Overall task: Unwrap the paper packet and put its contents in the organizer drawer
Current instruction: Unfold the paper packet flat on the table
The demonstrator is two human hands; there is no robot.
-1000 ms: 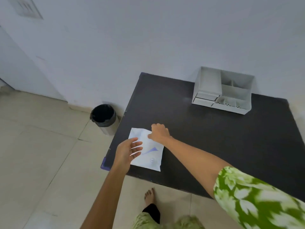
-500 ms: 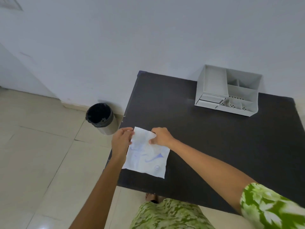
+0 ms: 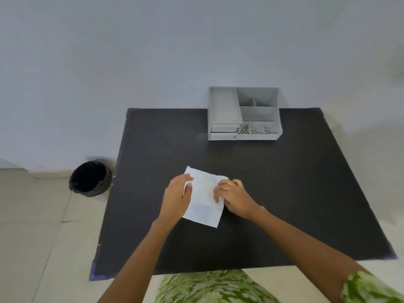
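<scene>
Both your hands now sit at the table middle: left hand and right hand fingers pinch the paper packet; organizer at 1 o'clock.

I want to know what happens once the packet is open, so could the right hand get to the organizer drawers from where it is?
Probably yes: bare black table lies between the right hand and the closed drawers. But the hand is busy gripping the paper packet.
</scene>
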